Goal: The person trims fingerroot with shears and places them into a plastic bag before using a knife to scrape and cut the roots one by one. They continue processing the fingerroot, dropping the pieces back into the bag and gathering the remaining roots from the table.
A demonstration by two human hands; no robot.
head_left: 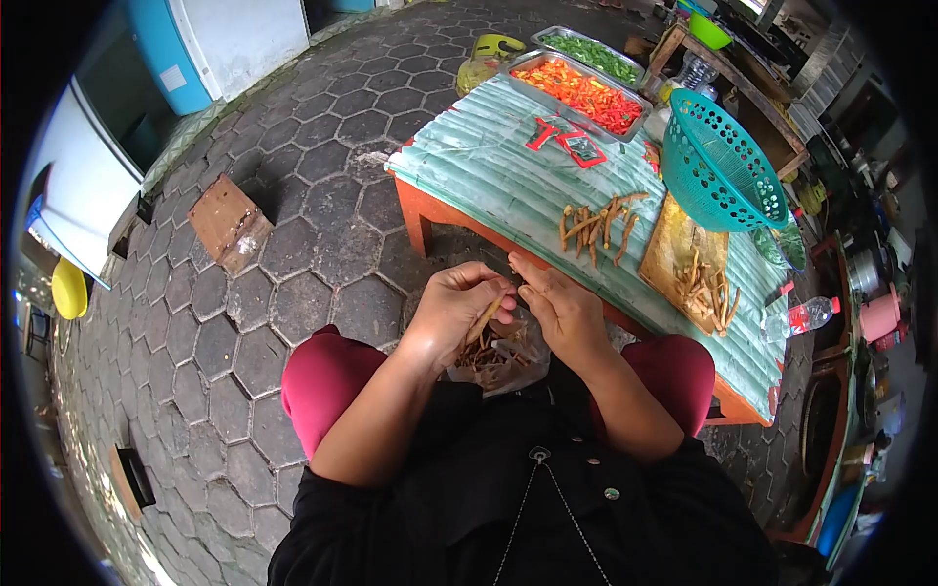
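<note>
My left hand (451, 314) is closed around a thin, finger-shaped root (484, 320), pale yellow-brown, above my lap. Close beside it, my right hand (567, 317) has its fingers bent together near the left fingertips; whatever they pinch is hidden. Below both hands, a clear plastic bag (508, 371) holds brown peelings or roots. On the table (469, 146), a pile of brown unpeeled roots (598, 225) lies just ahead. Paler roots (705, 293) rest on a wooden board (674, 244) to the right.
A teal colander (718, 166) tilts on the table behind the board. Trays of cut red chilies (576, 93) and chopped greens (591, 54) stand at the far end. A plastic bottle (801, 317) lies by the right edge. A wooden stool (230, 220) sits on the paving.
</note>
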